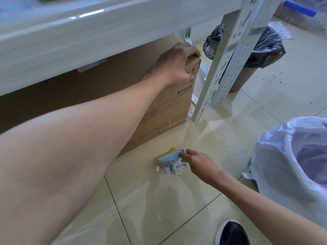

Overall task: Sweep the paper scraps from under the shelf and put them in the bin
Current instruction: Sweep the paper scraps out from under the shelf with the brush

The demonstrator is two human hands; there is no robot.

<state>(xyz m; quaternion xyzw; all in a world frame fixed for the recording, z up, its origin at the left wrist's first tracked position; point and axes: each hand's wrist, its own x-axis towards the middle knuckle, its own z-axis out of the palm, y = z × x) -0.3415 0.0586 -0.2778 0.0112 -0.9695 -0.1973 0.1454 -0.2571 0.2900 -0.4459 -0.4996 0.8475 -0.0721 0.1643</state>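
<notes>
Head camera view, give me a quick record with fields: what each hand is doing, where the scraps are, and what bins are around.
left hand: gripping the top corner of the cardboard box under the shelf
right hand: holding a small blue brush with yellow bristles
paper scraps: small pile on the floor tiles, right beside the brush
stray scraps: a few near the far bin
bins: black-lined bin behind the shelf post; white-lined bin at right
scraps binned: not yet
</notes>
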